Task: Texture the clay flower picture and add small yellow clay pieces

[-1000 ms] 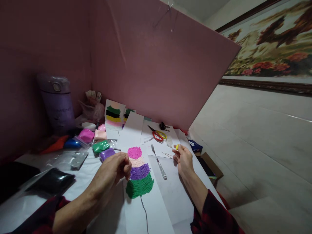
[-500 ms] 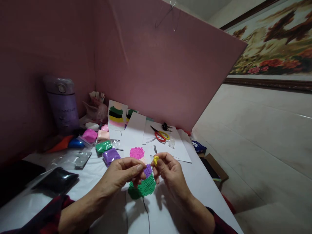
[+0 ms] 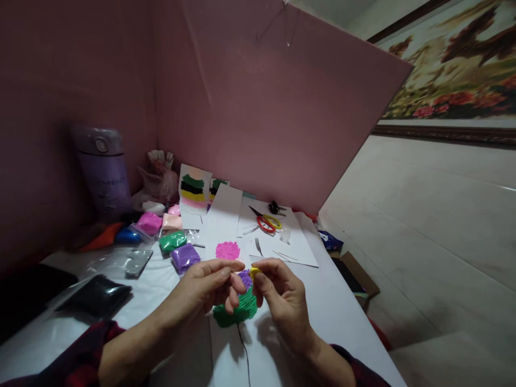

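Note:
Between the thumb and index finger of my right hand is a small lump of yellow clay. My left hand is just to its left, thumb resting along the index finger, the other fingers curled loosely. Whether anything tiny lies in that pinch I cannot make out. Beneath both hands, a white sheet carries textured clay patches: a pink round, a purple one and a larger green one. My fingers hide part of them. A thin dark line runs down from the green patch.
Clay packets in purple, green and black lie at left, near a purple tumbler. Scissors and a small fork rest on white paper behind my hands. A pink panel stands at the back.
My right hand has turned slightly and lowered the yellow clay a little. My left index finger is straighter, with its other fingers lower and more spread.

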Motion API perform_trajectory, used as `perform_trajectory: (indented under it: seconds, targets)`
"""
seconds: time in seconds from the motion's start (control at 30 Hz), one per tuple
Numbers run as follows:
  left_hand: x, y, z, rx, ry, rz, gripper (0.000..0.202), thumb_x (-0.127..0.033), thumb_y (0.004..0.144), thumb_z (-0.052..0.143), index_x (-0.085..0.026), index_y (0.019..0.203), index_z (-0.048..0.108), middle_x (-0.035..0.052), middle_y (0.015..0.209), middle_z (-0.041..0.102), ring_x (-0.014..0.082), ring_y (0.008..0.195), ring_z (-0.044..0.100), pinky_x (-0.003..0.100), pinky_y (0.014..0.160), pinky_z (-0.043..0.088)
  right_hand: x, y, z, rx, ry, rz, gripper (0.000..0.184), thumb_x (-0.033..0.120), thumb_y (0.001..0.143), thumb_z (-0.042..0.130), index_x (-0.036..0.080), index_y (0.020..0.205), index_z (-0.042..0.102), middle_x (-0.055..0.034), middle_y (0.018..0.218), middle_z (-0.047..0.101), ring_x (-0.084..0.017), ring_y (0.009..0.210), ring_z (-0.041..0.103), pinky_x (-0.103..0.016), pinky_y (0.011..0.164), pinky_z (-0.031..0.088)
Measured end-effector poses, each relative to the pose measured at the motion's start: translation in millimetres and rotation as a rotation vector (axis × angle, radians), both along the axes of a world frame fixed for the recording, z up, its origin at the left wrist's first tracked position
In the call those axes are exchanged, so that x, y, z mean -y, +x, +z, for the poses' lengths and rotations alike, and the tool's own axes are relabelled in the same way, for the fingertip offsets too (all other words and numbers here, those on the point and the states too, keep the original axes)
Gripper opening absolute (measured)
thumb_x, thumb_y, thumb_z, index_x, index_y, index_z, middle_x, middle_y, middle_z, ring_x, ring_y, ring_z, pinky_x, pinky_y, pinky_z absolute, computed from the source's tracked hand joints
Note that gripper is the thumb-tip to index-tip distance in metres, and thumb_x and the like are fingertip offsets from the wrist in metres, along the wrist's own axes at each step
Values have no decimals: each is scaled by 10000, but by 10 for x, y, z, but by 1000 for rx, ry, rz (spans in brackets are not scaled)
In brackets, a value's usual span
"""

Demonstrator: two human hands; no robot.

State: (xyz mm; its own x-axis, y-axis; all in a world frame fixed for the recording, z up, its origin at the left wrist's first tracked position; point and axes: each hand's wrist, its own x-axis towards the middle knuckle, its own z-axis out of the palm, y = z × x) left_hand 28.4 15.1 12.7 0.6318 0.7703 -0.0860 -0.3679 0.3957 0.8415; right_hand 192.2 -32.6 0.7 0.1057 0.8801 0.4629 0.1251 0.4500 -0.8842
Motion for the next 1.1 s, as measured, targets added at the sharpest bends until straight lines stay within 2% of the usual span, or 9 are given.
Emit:
perform_trajectory:
  seconds: [0.1,0.17,0.27,0.4,0.57,0.67,0.8,0.93,1.1]
  targets:
    - [27,-2,-7,5,2,-128,231,-324,805,677,-123,917,689,24,653,636,84,495,529,200,491,385,20,29,-10,346,265,-49,272,65,881,530,225,1053,668,-38,848,597,-146,728,592,-257,616,507]
    - [27,-21,24,5,-14,-142,218,-310,819,662,-119,920,690,17,646,620,68,483,498,188,477,360,33,51,0,475,377,-69,361,12,866,505,226,1115,655,-55,890,586,-168,803,598,-281,659,520]
    - [-28,-82,107,-38,-14,70,257,-284,773,717,-125,972,683,11,685,629,72,530,514,183,511,388,53,70,24,383,441,-152,361,-4,869,503,229,1118,621,-49,909,583,-162,794,593,-285,649,528]
    - [-141,-159,185,-86,23,420,192,-313,776,708,-130,773,649,-7,633,590,68,532,489,170,503,378,72,69,24,361,478,-170,359,14,874,510,228,1153,581,-57,937,578,-176,816,582,-298,638,541]
    - [-203,-166,198,-131,75,604,379,-298,827,594,-166,498,461,-34,473,445,68,443,379,187,430,293,82,79,11,443,517,-186,411,12,869,503,256,1195,559,-71,970,581,-199,849,579,-315,620,530]
    - [-213,-159,200,-160,110,675,407,-282,830,570,-173,465,428,-41,454,398,69,434,357,195,427,287,71,89,14,430,524,-230,425,-19,867,491,268,1170,574,-63,974,582,-201,887,583,-323,641,518]
    - [-224,-164,181,-182,77,664,312,-280,835,549,-160,552,495,-41,483,432,62,426,354,181,410,277,42,88,14,356,476,-255,373,-8,885,490,266,1120,586,-51,969,576,-184,886,571,-296,629,492]
    - [-241,-173,148,-174,98,654,140,-251,756,629,-138,685,587,-53,472,444,55,421,362,159,403,264,16,86,7,297,418,-291,281,39,906,499,254,1064,587,-47,954,577,-172,857,568,-279,601,470]
    - [-247,-176,99,-263,201,624,227,-323,658,738,-137,694,614,-43,490,501,62,418,387,180,398,272,11,88,1,292,378,-310,212,79,920,500,231,1042,585,-53,943,576,-172,838,578,-292,613,478]
